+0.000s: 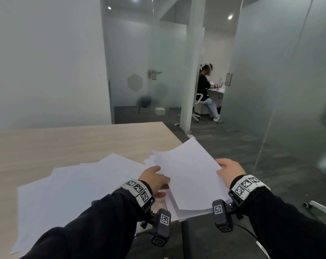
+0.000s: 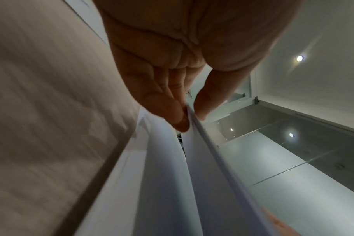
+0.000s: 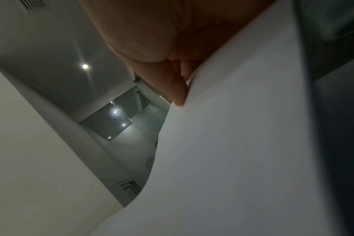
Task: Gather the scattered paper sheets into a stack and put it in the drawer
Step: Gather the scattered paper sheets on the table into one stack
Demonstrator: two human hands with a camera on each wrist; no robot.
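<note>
Two hands [image 1: 154,177] [image 1: 230,170] pinching paper stack [image 1: 190,176], desk [image 1: 65,143]

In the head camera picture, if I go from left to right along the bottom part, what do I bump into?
Loose sheets on the table → left hand → held stack of paper → right hand.

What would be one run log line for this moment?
left hand: pinches white paper sheets | right hand: grips same sheets | loose white sheets: on light wooden table | drawer: unseen
</note>
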